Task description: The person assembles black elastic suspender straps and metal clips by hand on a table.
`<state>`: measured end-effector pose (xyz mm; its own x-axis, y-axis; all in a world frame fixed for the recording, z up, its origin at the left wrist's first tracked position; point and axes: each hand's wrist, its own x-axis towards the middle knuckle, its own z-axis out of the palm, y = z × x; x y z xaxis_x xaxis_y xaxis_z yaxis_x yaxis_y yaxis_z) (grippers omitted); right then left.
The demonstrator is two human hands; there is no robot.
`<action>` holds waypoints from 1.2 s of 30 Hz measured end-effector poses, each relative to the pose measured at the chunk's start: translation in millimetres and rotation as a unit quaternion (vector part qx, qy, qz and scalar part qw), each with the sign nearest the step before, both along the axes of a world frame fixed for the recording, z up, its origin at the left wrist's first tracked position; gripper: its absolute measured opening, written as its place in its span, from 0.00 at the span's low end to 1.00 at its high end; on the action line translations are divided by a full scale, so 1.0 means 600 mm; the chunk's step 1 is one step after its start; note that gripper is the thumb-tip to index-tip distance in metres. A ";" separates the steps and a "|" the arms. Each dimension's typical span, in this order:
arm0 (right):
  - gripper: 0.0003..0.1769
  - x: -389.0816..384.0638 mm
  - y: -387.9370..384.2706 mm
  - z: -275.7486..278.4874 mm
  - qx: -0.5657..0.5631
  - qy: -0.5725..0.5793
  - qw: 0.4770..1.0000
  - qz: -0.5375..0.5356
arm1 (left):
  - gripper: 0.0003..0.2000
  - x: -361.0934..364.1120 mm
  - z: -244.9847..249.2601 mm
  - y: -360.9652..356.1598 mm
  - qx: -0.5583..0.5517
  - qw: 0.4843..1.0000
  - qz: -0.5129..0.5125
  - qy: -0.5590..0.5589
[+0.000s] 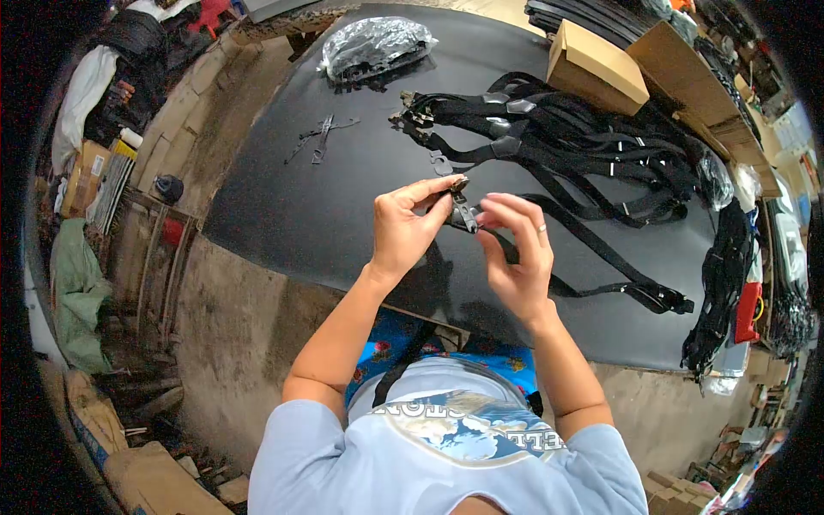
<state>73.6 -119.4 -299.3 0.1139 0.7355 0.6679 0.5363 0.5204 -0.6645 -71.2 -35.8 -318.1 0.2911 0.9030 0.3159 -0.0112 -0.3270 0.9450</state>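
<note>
My left hand [405, 225] pinches a dark suspender clip [463, 210] between thumb and fingertips, over the near part of the black table. Right beside the clip, my right hand [522, 249] has its fingers bent and apart, fingertips close to the clip's lower end. A black elastic strap [536, 204] runs behind my right hand. Beyond the hands lies a pile of black suspenders [558, 137] with dark patches and metal clips [418, 107]. A small grey plastic hook [440, 163] lies just past my left fingertips.
Several dark plastic hooks [322, 137] lie left on the table [283, 206]. Behind them sits a clear plastic bag [378, 47] of black parts. A cardboard box [598, 67] stands at the back right. More black straps [725, 279] hang over the right edge, near a red object [748, 312].
</note>
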 end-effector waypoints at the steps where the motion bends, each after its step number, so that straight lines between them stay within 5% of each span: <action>1: 0.21 0.005 0.004 0.000 0.053 -0.083 0.995 -0.015 | 0.13 0.002 0.000 -0.001 -0.005 1.000 -0.001 0.010; 12: 0.13 0.005 0.016 0.000 0.079 -0.091 0.993 -0.014 | 0.13 -0.002 0.007 -0.012 -0.020 0.998 -0.052 -0.002; 20: 0.17 0.013 0.017 0.019 0.006 -0.059 0.998 -0.001 | 0.10 -0.016 0.028 -0.019 0.123 0.984 -0.084 0.095; 22: 0.16 0.012 0.015 0.024 0.010 -0.064 0.998 -0.008 | 0.14 -0.018 0.017 -0.020 0.094 0.984 -0.135 0.066; 25: 0.14 0.006 0.013 0.020 0.048 -0.072 0.996 0.005 | 0.25 -0.009 0.017 -0.026 -0.122 0.960 -0.148 -0.204; 28: 0.15 -0.006 0.013 0.012 0.069 -0.109 0.991 0.033 | 0.25 -0.001 0.011 -0.024 -0.230 0.946 -0.102 -0.203; 32: 0.15 -0.012 0.009 0.009 0.060 -0.118 0.991 0.029 | 0.17 -0.014 0.011 -0.007 -0.296 0.919 -0.194 -0.174; 36: 0.15 -0.022 0.004 0.000 0.065 -0.109 0.991 0.037 | 0.04 -0.003 0.008 -0.009 -0.151 0.963 -0.187 -0.125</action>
